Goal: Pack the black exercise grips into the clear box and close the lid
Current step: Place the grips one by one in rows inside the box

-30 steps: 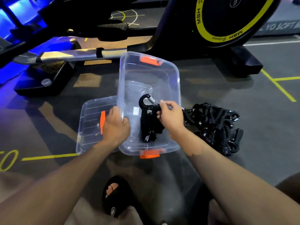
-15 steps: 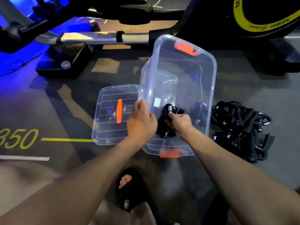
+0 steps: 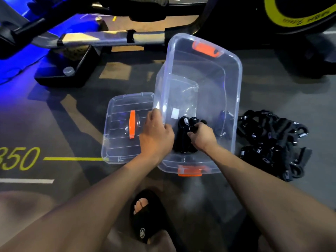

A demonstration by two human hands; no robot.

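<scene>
The clear box (image 3: pixel 234 73) with orange latches stands open on the floor in the middle of the view. My left hand (image 3: pixel 156 137) grips its left rim. My right hand (image 3: pixel 201 138) reaches inside and is closed on a black exercise grip (image 3: pixel 183 135) low in the box's near end. Another grip (image 3: pixel 224 124) shows through the box's right wall. A pile of black grips (image 3: pixel 272 140) lies on the floor to the right of the box. The clear lid (image 3: pixel 120 142) with an orange handle lies flat to the left of the box.
A black exercise machine with a yellow-ringed wheel (image 3: pixel 291 17) stands behind the box, and its metal rail (image 3: pixel 101 38) and black base foot (image 3: pixel 69 70) are at the back left. My foot in a black sandal (image 3: pixel 145 217) is below the box. Yellow floor markings (image 3: pixel 20 158) run on the left.
My right hand has lowered the black grip from above the rim down into the box. My left hand has kept hold of the left rim. The view has shifted left.
</scene>
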